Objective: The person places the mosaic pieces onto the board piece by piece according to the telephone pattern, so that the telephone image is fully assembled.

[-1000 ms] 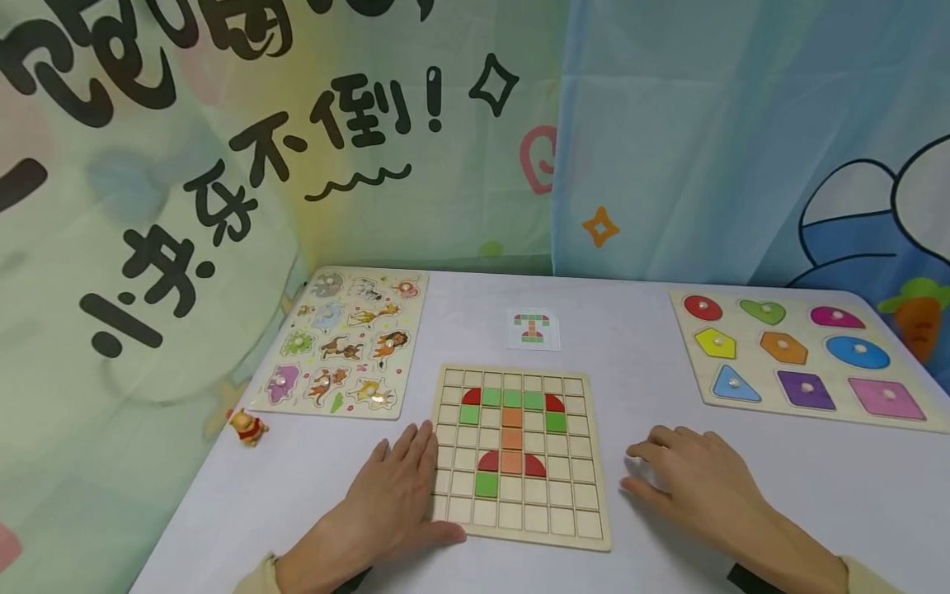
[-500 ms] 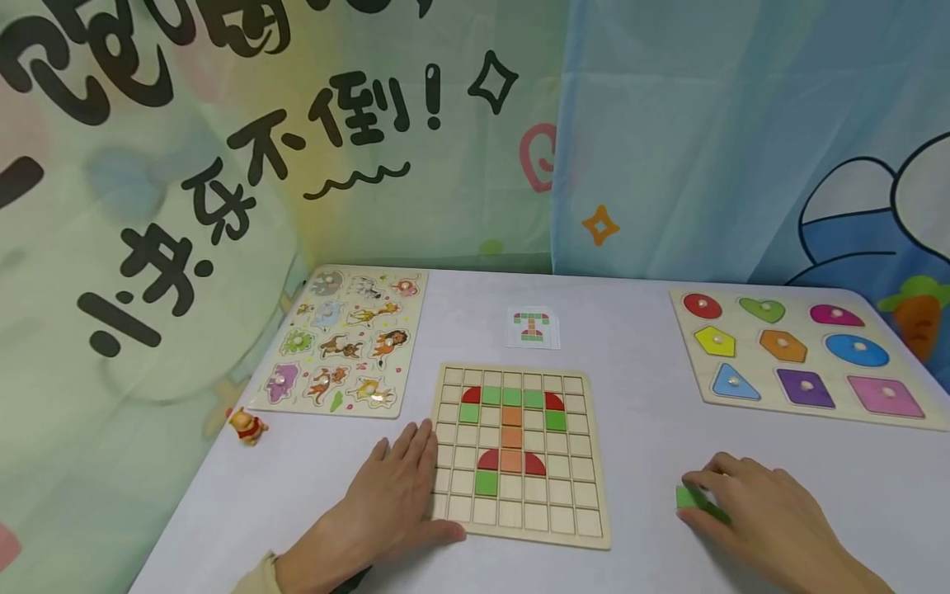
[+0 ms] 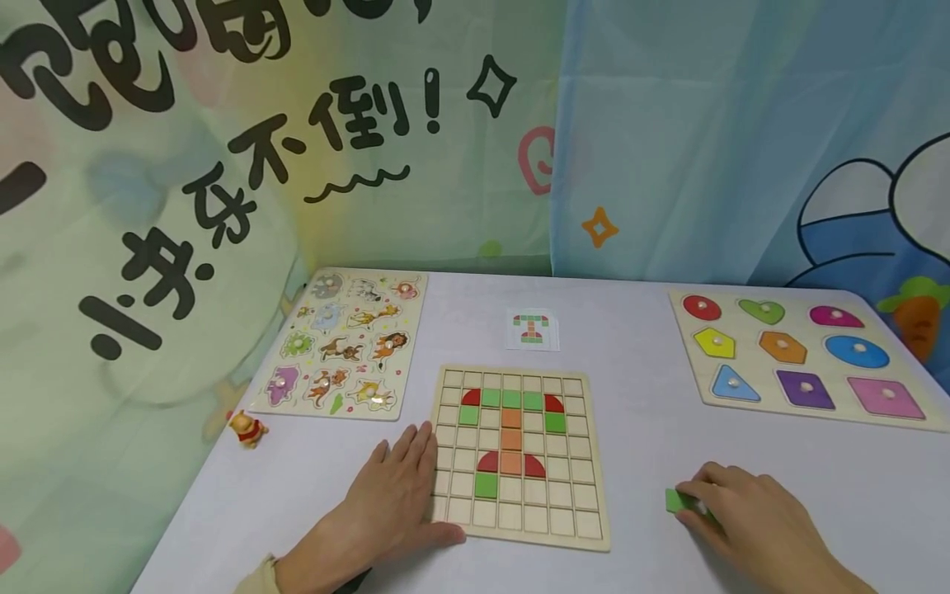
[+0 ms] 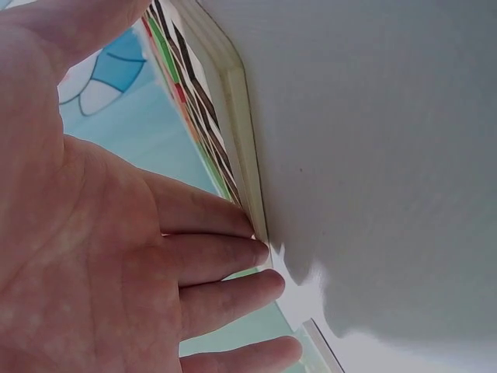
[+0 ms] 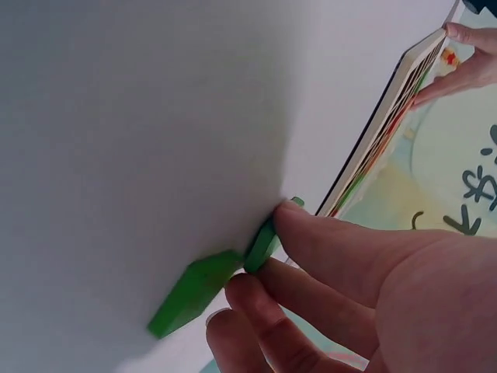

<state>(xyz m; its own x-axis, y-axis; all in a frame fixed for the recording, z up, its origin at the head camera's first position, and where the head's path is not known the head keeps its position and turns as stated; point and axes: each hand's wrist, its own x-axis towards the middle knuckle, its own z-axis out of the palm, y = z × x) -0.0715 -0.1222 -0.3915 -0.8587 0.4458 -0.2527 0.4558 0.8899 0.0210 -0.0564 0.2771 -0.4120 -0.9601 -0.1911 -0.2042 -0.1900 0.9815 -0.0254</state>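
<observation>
A wooden grid board [image 3: 549, 520] lies in the middle of the table, with green and orange square tiles and red quarter-round tiles set in some cells. My left hand [image 3: 389, 495] rests flat along its left edge, fingers straight, fingertips at the board's side in the left wrist view. To the right of the board, my right hand [image 3: 750, 520] pinches a green tile [image 5: 262, 245] between thumb and finger. A second green tile [image 5: 194, 291] shows beside the fingertips in the right wrist view, partly hidden by the hand from above.
A small card [image 3: 545, 340] with a coloured pattern lies behind the board. An animal puzzle [image 3: 406, 388] stands back left, near a small bear figure [image 3: 247, 429]. At the right lies a shapes puzzle [image 3: 750, 338]. Printed curtains [image 3: 668, 165] hang behind the table.
My right hand has moved right and nearer from beside the board, then slightly left over the last half second. Green tiles now show at its fingers. The left hand stays put.
</observation>
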